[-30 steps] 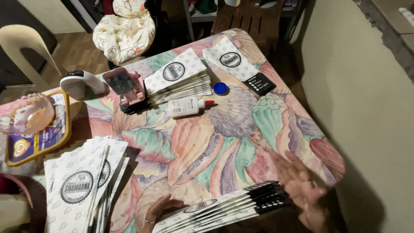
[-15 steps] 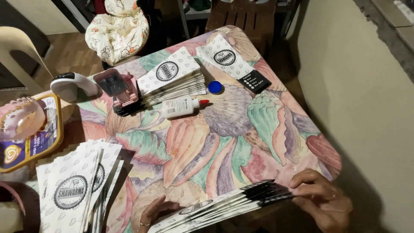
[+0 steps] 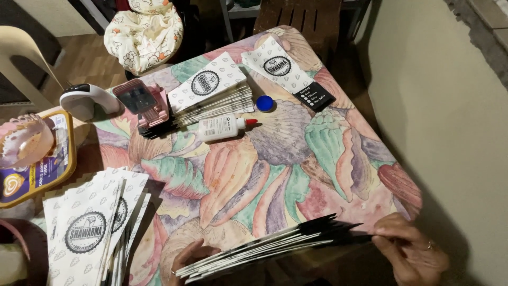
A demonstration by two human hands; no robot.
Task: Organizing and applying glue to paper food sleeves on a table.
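Floral tabletop [image 3: 275, 175], glue bottle [image 3: 222, 127] mid-surface. Fanned stack of paper bags [image 3: 264, 249] at near edge: left hand [image 3: 193, 257] clasps pale end, right hand [image 3: 410, 251] pinches black end, fingers closed. Squaring well likely needs light grip, edges tapped flush; underside hidden.

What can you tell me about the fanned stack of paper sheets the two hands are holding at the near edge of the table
The fanned stack of paper sheets is a thin bundle of flat white printed sheets, their right ends black. It lies nearly edge-on to the camera, tilted up toward the right, with the sheets splayed slightly so their edges show as separate lines. It sits low over the near edge of the shell-patterned table. The left hand holds its left end from beneath, and the right hand pinches the black right end.
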